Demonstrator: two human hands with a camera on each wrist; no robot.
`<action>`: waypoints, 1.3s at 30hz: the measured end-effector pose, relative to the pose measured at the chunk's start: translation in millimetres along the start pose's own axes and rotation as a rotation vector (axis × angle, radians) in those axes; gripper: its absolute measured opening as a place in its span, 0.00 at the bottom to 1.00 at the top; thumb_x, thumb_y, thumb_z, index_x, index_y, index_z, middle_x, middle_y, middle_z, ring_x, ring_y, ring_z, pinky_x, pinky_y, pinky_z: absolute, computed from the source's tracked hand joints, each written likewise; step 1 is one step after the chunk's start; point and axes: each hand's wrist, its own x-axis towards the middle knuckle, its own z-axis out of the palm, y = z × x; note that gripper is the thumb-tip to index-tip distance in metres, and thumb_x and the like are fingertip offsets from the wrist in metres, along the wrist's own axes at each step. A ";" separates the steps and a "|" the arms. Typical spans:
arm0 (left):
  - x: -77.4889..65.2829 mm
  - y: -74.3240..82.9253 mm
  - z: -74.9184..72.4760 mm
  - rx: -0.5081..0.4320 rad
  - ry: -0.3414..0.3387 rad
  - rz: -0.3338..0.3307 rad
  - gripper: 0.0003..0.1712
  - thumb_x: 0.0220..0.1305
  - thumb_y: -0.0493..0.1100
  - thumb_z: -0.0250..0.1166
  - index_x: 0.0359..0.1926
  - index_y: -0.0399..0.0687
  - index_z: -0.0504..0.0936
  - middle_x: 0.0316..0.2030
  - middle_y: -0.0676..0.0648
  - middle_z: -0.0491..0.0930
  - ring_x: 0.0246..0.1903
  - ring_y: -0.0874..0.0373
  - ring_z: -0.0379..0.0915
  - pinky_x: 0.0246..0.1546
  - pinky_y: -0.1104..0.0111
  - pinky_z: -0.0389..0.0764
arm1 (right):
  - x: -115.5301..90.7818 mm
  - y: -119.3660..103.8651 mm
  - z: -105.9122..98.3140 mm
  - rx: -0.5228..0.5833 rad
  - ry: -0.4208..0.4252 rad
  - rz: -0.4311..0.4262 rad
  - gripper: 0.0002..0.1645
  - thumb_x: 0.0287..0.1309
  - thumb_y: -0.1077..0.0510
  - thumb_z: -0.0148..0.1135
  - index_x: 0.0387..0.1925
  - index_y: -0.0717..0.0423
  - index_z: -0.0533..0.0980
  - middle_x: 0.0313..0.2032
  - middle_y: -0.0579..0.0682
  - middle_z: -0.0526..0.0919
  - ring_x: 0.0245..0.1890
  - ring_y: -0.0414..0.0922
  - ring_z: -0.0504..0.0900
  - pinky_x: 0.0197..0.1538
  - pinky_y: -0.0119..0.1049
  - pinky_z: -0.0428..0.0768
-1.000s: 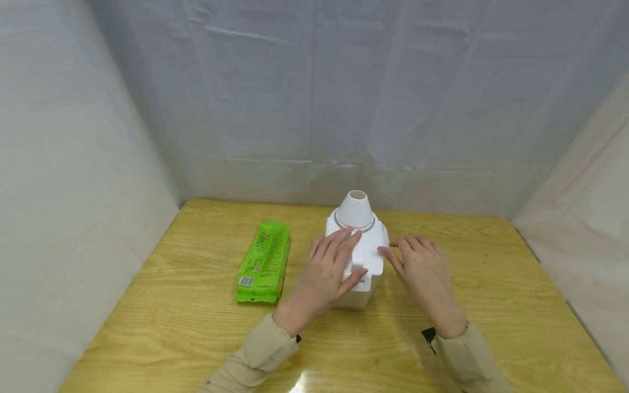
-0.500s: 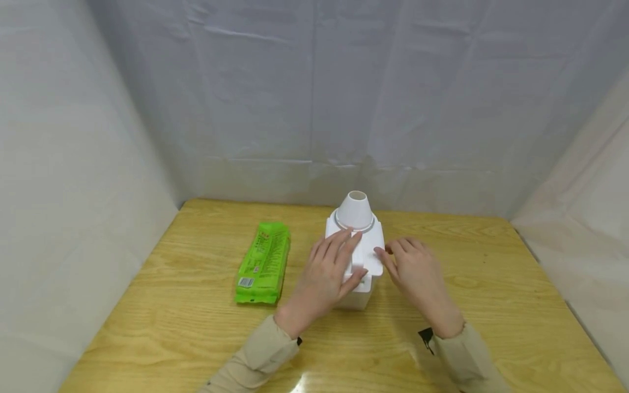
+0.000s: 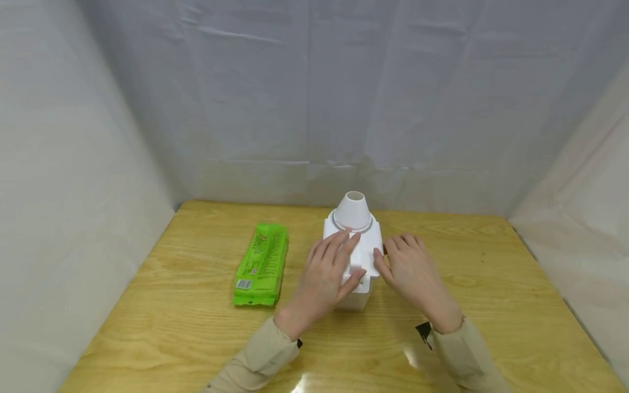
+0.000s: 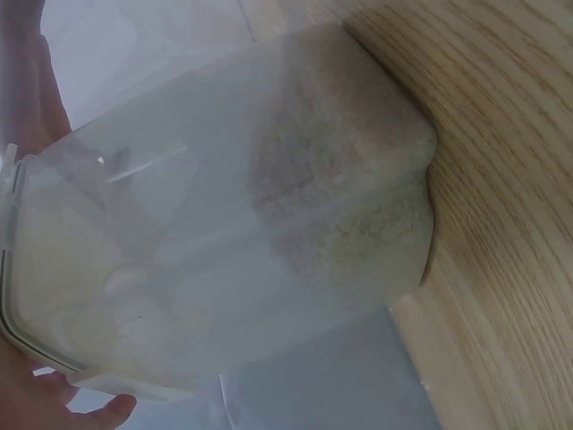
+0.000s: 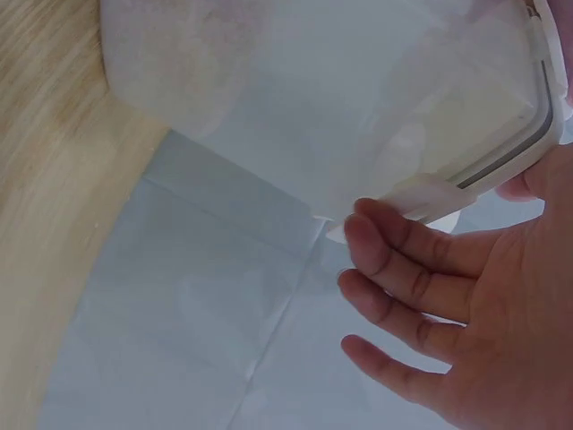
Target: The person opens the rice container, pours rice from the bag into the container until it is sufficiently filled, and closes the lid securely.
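A tall translucent storage container stands upright on the table, a little grain-like stuff in its bottom. Its white lid carries a white cone-shaped cup toward the back. My left hand lies over the lid's front left part, fingers spread, covering much of it. On the other side, my right hand has its thumb at the lid's right edge. In the right wrist view its slightly bent fingertips touch a white side latch, which lies close along the container wall.
A green packet with a barcode lies left of the container on the wooden table. Pale sheeting hangs behind the table and along both sides.
The right latch stuck outward a second ago and now lies against the container; my right hand has moved slightly inward with it. My left hand stays on the lid.
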 end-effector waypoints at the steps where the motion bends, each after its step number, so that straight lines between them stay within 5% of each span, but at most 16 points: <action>1: -0.1 0.2 -0.2 -0.001 0.000 -0.002 0.37 0.81 0.63 0.34 0.71 0.41 0.68 0.66 0.39 0.72 0.63 0.44 0.70 0.63 0.49 0.73 | 0.2 0.6 0.4 0.004 0.007 -0.009 0.19 0.68 0.52 0.51 0.29 0.63 0.76 0.29 0.57 0.82 0.40 0.60 0.80 0.53 0.56 0.77; 17: 2.5 2.8 1.1 0.024 0.000 -0.003 0.37 0.81 0.63 0.33 0.71 0.43 0.69 0.66 0.40 0.73 0.62 0.45 0.72 0.61 0.50 0.74 | -3.2 4.7 7.3 0.043 0.083 -0.045 0.18 0.67 0.54 0.48 0.23 0.59 0.72 0.23 0.53 0.77 0.34 0.57 0.78 0.48 0.54 0.77; 39: 1.9 2.0 0.5 0.000 -0.005 -0.030 0.38 0.80 0.64 0.33 0.70 0.43 0.69 0.65 0.41 0.73 0.61 0.47 0.74 0.60 0.48 0.74 | -2.1 -0.1 10.2 0.082 0.047 -0.041 0.15 0.68 0.58 0.50 0.25 0.61 0.72 0.25 0.56 0.80 0.35 0.57 0.81 0.45 0.50 0.79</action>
